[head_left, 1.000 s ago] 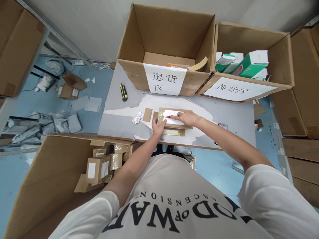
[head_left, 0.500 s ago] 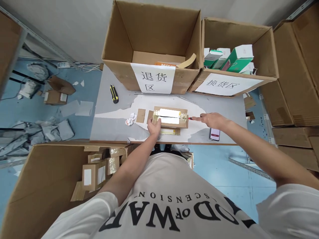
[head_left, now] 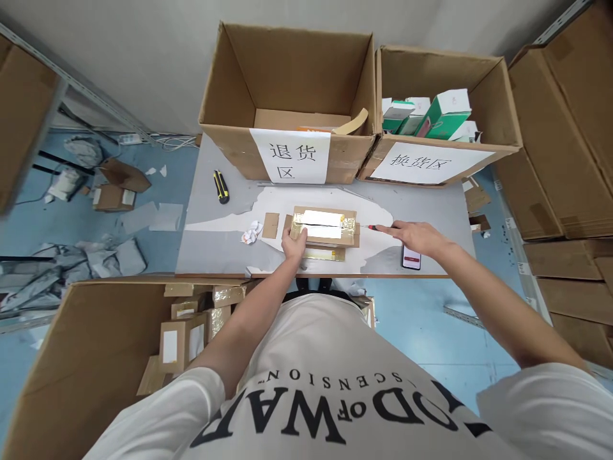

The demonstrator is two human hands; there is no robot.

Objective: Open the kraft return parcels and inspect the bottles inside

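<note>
A small cardboard box (head_left: 324,240) lies on the table, its top covered by clear tape and a white label with a dark slit along the middle. My left hand (head_left: 294,243) grips the box at its left end, thumb on the near side. To the right of the box, my right hand (head_left: 416,236) is closed around a small knife (head_left: 373,227) with a red-and-black front end. The knife's thin tip points left, a little apart from the box. Another taped piece of cardboard (head_left: 325,254) shows just below the box.
A yellow-black box cutter (head_left: 221,186), crumpled paper (head_left: 251,232), a cardboard piece (head_left: 271,225) and a phone (head_left: 411,257) lie on the table (head_left: 211,249). Two large labelled cartons, left (head_left: 230,144) and right (head_left: 445,156), stand behind. A big carton (head_left: 62,358) holds parcels at lower left.
My right hand has drawn the knife slightly right, away from the box end, and now partly overlaps the phone. My left hand keeps its grip on the box. The camera view has shifted slightly.
</note>
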